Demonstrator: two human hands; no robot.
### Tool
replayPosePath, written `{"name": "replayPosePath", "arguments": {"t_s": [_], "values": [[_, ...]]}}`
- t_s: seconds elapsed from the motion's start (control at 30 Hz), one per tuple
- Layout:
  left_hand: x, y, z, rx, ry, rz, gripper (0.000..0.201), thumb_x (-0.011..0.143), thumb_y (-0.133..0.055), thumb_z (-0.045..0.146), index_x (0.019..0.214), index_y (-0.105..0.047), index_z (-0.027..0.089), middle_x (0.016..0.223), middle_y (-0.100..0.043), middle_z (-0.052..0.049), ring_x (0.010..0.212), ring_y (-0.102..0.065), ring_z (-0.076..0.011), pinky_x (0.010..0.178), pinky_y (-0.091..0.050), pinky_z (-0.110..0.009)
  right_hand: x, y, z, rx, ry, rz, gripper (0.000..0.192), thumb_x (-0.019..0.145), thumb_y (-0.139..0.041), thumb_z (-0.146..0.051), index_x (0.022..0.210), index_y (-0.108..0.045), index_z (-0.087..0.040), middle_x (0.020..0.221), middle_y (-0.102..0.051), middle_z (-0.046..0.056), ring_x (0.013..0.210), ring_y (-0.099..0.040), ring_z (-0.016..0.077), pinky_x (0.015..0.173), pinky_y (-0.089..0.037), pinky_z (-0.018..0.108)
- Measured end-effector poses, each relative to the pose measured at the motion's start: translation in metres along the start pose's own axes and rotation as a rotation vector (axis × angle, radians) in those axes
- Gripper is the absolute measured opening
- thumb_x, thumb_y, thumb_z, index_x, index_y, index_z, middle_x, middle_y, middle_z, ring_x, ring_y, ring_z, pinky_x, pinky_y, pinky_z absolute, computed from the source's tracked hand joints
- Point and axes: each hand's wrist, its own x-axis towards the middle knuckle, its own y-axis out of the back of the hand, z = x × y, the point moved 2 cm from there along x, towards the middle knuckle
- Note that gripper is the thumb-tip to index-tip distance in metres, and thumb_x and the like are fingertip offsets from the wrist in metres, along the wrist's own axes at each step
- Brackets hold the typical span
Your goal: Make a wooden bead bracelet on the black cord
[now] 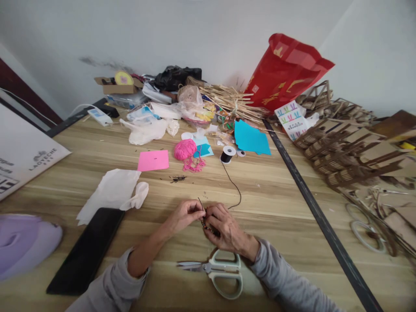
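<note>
1. Near the front edge of the wooden tabletop (276, 203), the left hand (183, 215) and right hand (224, 227) meet fingertip to fingertip, both pinched shut on a black cord (234, 184) and a short string of small dark beads (205, 225) half hidden under the right hand
2. From the hands the cord curves away across the bare wood to a black spool (227, 154) standing well apart
3. Just in front of the wrists lie pale green scissors (224, 271), blades closed and pointing left, close to the right sleeve
4. To the left lies a black phone (86, 251), face up, with a sheet of white paper (110, 193) and a crumpled white scrap beside it
5. Farther back sit a pink card (153, 160), a ball of pink yarn (184, 149), some dark cord clippings (177, 178) and a blue sheet (251, 138)
6. Along the wall are plastic bags, a bundle of straw (227, 99) and a red bag (286, 71)
7. A dark strip (312, 203) crosses the right side, with brown cardboard pieces (347, 156) beyond it
</note>
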Motion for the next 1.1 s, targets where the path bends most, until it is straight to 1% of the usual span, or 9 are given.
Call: {"name": "replayPosePath", "arguments": {"t_s": [0.2, 0.4, 0.67, 0.9, 1.1], "values": [[-0.0004, -0.0004, 0.0040, -0.007, -0.002, 0.003, 0.022, 0.073, -0.064, 0.032, 0.066, -0.057, 0.013, 0.061, -0.056, 0.001, 0.061, -0.050, -0.0119, 0.059, -0.040, -0.023, 0.0007, 0.0001, -0.0005, 0.002, 0.011, 0.018, 0.009, 0.078, -0.053, -0.011, 0.085, -0.054, -0.018, 0.091, -0.055, 0.008, 0.093, -0.048, 0.0226, 0.081, -0.044, 0.039], [0.0005, 0.0007, 0.0009, -0.020, -0.005, 0.013, 0.021, 0.073, -0.064, 0.032, 0.067, -0.058, 0.013, 0.062, -0.056, 0.000, 0.060, -0.052, -0.0120, 0.059, -0.041, -0.024, 0.0005, -0.0001, 0.0005, 0.001, 0.009, 0.017, 0.011, 0.078, -0.052, -0.011, 0.085, -0.053, -0.019, 0.090, -0.055, 0.008, 0.092, -0.049, 0.0225, 0.081, -0.044, 0.039], [0.0014, 0.0007, 0.0018, -0.006, -0.021, 0.027, 0.023, 0.073, -0.066, 0.033, 0.065, -0.057, 0.013, 0.060, -0.055, 0.001, 0.059, -0.050, -0.0116, 0.057, -0.041, -0.023, 0.0035, -0.0007, 0.0012, -0.015, -0.015, 0.009, 0.008, 0.078, -0.058, -0.018, 0.084, -0.052, -0.019, 0.090, -0.054, 0.007, 0.091, -0.048, 0.0230, 0.082, -0.042, 0.041], [0.0009, 0.0007, 0.0030, -0.003, -0.019, 0.019, 0.022, 0.073, -0.065, 0.032, 0.066, -0.056, 0.013, 0.061, -0.054, 0.001, 0.059, -0.049, -0.0114, 0.058, -0.040, -0.023, 0.0054, -0.0017, -0.0002, -0.035, -0.020, 0.015, 0.007, 0.079, -0.055, -0.014, 0.084, -0.053, -0.018, 0.088, -0.055, 0.007, 0.089, -0.048, 0.0222, 0.081, -0.042, 0.039], [0.0015, 0.0011, -0.0014, -0.026, -0.002, 0.008, 0.023, 0.073, -0.066, 0.034, 0.067, -0.057, 0.013, 0.061, -0.057, 0.001, 0.059, -0.051, -0.0116, 0.059, -0.040, -0.023, 0.0044, 0.0071, 0.0048, -0.012, -0.041, 0.057, 0.007, 0.081, -0.058, -0.022, 0.084, -0.053, -0.019, 0.091, -0.055, 0.008, 0.091, -0.049, 0.0229, 0.081, -0.042, 0.040]]}}
